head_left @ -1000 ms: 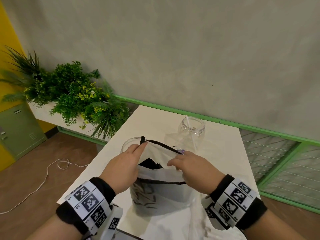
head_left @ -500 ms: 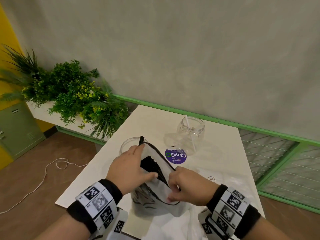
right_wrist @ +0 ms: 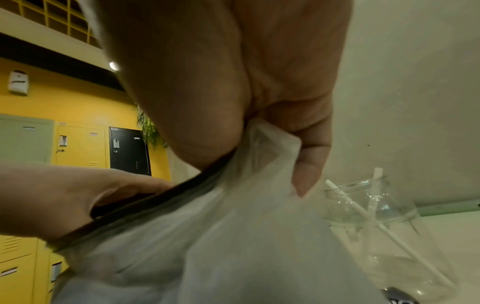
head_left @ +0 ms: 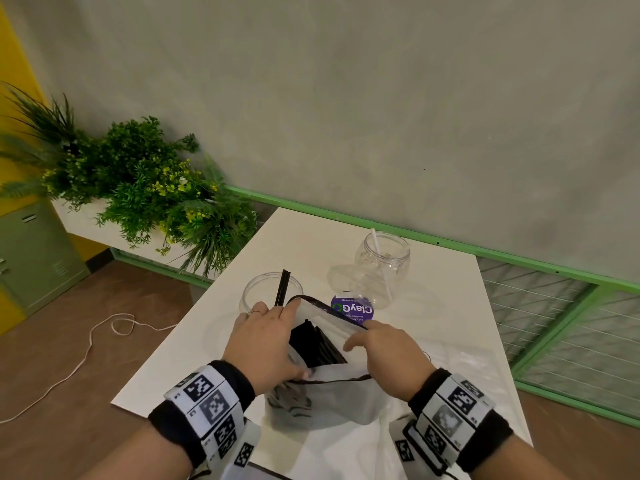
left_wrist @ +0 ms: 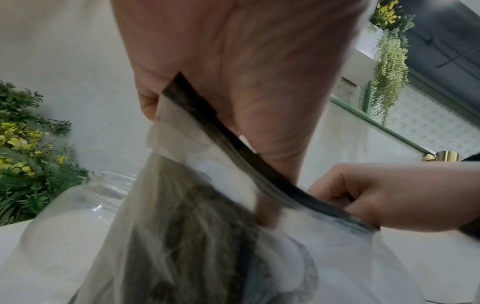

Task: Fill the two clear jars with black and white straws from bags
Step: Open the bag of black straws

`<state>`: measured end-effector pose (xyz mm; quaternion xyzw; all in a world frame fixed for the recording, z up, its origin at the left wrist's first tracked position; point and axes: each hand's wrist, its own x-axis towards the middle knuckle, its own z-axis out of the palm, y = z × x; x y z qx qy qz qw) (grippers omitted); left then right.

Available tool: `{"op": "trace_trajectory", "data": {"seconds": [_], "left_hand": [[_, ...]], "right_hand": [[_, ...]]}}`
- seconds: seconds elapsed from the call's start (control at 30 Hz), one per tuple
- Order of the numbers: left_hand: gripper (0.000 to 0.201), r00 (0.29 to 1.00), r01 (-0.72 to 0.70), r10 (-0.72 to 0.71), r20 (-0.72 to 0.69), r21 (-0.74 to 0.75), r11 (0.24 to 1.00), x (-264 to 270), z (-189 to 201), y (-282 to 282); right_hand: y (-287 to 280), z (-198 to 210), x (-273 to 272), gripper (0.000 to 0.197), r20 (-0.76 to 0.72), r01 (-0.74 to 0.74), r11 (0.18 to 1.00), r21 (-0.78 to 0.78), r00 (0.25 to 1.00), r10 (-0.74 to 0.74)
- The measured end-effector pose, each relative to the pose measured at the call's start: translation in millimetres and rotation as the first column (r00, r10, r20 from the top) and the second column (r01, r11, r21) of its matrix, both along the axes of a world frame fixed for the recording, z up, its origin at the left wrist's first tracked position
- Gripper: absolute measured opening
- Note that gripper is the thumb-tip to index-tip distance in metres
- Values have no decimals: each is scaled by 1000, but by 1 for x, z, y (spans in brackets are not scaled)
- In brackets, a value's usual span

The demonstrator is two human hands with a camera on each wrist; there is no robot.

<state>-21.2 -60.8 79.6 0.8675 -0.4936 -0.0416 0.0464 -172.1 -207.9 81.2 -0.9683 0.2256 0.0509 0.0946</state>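
Note:
A translucent zip bag (head_left: 332, 400) stands on the white table (head_left: 443, 327) in front of me, its black-edged mouth pulled open over a bundle of black straws (head_left: 317, 344). My left hand (head_left: 273, 341) pinches the left rim and my right hand (head_left: 374, 341) pinches the right rim. Both wrist views show the rim (left_wrist: 233, 144) (right_wrist: 145, 207) held between thumb and fingers. The near clear jar (head_left: 256, 296) holds a few black straws (head_left: 282, 287). The far clear jar (head_left: 382, 265) holds a white straw (head_left: 379, 254).
A purple round label (head_left: 351, 308) lies between the bag and the far jar. More clear plastic (head_left: 460, 368) lies at the right front of the table. Green plants (head_left: 145, 188) stand left of the table, and a white cable (head_left: 86, 344) runs over the floor.
The bag came down and towards me. My hands drew its mouth wide apart, so the black straws inside and the purple label behind it now show.

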Motion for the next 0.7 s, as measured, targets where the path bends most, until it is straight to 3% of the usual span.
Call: {"op": "trace_trajectory", "data": {"seconds": [0.1, 0.27, 0.37, 0.47, 0.53, 0.7], "left_hand": [[96, 1000, -13, 14, 17, -46, 999, 2, -3, 0], [95, 997, -44, 48, 55, -74, 996, 0, -9, -1], [87, 996, -53, 59, 67, -87, 995, -4, -14, -3], [73, 999, -24, 29, 44, -99, 995, -6, -19, -3], [63, 1000, -3, 2, -14, -63, 998, -5, -19, -2], [58, 990, 47, -57, -131, -79, 996, -5, -18, 0]], "right_hand": [[-3, -1, 3, 32, 85, 30, 999, 27, 996, -32], [-1, -5, 1, 36, 207, 42, 966, 256, 973, -97], [1, -6, -2, 21, 129, -51, 975, 216, 991, 23], [1, -6, -5, 35, -20, -141, 980, 140, 989, 145], [-1, -6, -6, 43, -86, -118, 988, 97, 988, 126], [-9, -14, -1, 65, -41, -46, 995, 85, 998, 50]]}}
